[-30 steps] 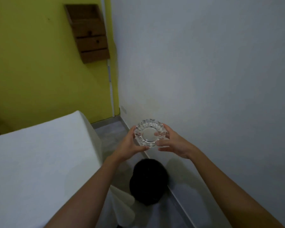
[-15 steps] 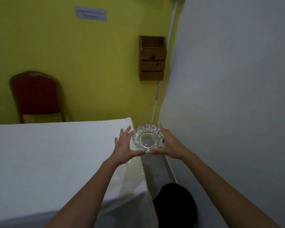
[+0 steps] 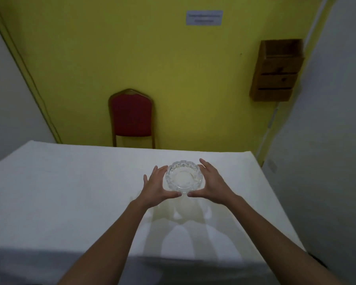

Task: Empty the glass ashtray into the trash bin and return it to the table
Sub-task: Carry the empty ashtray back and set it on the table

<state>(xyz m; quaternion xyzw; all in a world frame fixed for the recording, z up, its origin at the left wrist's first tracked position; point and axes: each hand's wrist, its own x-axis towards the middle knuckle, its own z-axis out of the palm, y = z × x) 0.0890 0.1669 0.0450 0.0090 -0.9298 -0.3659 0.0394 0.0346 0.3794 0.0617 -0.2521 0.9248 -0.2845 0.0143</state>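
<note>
- Head view, the only one I have: ashtray point(image 3: 185, 177) sits between my two hands above the white table point(image 3: 70, 192), in the right half of the top and toward the far edge.
- My left hand point(image 3: 155, 187) cups the ashtray's left side, fingers pointing away from me and spread, thumb curled under the near rim.
- My right hand point(image 3: 211, 183) mirrors it on the right side, fingers along the rim, thumb tucked in at the near edge; the two thumb tips nearly meet below the glass.
- Both hands are gripping the ashtray, palms against its wall, not balled into fists.
- Ashtray is round, clear cut glass with a scalloped rim, opening up; its bowl looks clean as far as I can see.
- I cannot tell whether its base touches the cloth or hangs just over it; a shadow of hands and glass falls on the cloth nearer to me.
- Both forearms reach in from the bottom edge, bare, and converge on the glass.
- Beyond the table a red chair point(image 3: 133, 116) with a gold frame stands against the yellow wall point(image 3: 152, 58).
- A paper notice point(image 3: 204, 17) is stuck high on that wall; its text is too blurred to read.
- A wooden box point(image 3: 276, 70) with slots hangs at the right, beside the corner where a grey wall point(image 3: 327, 140) begins.
</note>
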